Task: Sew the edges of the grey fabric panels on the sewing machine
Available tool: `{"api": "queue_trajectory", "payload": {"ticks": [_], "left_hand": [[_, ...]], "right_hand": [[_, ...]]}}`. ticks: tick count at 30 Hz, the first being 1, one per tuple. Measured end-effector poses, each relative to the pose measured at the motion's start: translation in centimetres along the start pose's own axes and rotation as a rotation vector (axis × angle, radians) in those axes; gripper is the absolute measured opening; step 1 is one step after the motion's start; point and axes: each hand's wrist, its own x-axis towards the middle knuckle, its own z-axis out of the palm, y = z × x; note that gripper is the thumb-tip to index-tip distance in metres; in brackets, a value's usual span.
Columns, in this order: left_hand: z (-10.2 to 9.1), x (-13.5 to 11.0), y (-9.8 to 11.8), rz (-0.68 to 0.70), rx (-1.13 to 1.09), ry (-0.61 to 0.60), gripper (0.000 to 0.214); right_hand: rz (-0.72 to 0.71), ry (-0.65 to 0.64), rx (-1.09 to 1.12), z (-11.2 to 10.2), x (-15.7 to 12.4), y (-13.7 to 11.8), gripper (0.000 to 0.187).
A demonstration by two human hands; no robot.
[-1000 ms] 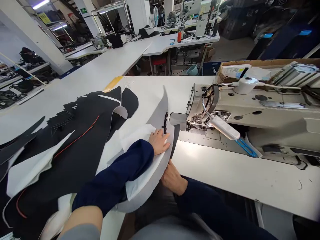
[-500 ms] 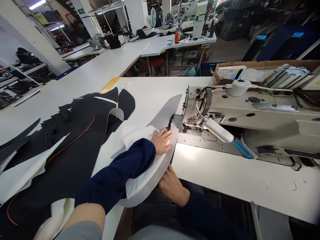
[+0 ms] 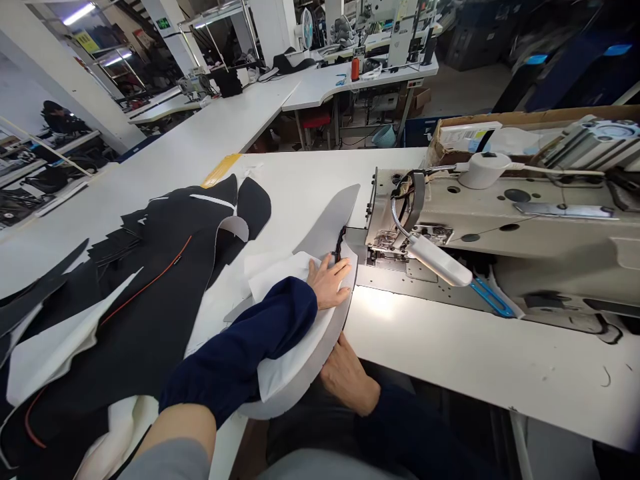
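Note:
My left hand (image 3: 329, 282) lies flat, fingers spread, on a curved white padded fabric piece (image 3: 305, 347) with a black zipper edge (image 3: 340, 245) next to the sewing machine's needle area (image 3: 387, 241). My right hand (image 3: 347, 373) is below the table edge, under the lower rim of that piece; its fingers are hidden behind the fabric. The grey far end of the piece (image 3: 333, 217) reaches up past the machine's left side.
A beige sewing machine (image 3: 500, 220) with a white lamp arm (image 3: 437, 259) fills the right. A pile of black cut fabric with red piping (image 3: 150, 287) lies at the left. A cardboard box (image 3: 475, 137) stands behind the machine. More sewing tables stand further back.
The upright grey end of the fabric piece has dropped flat toward the machine. My left hand slid slightly right with the piece, closer to the needle area.

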Motion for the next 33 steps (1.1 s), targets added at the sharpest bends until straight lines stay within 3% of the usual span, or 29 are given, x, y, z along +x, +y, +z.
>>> {"api": "queue_trajectory", "payload": {"ticks": [9,18,27,33], "left_hand": [[0.1,0.2,0.5,-0.007,0.016,0.005,0.057],[0.0,0.7,1.4,0.040,0.010,0.029,0.057],[-0.2,2.3,3.2,0.094,-0.022,0.040,0.055],[-0.2,2.5,3.2,0.109,-0.032,0.019,0.056]], "right_hand": [[0.057,-0.059,0.009,0.5,0.0,0.0,0.016],[0.095,0.097,0.037,0.9,-0.3,-0.3,0.018],[0.131,0.115,0.074,0.7,-1.5,1.1,0.020],[0.130,0.099,0.051,0.4,-1.6,1.2,0.022]]}}
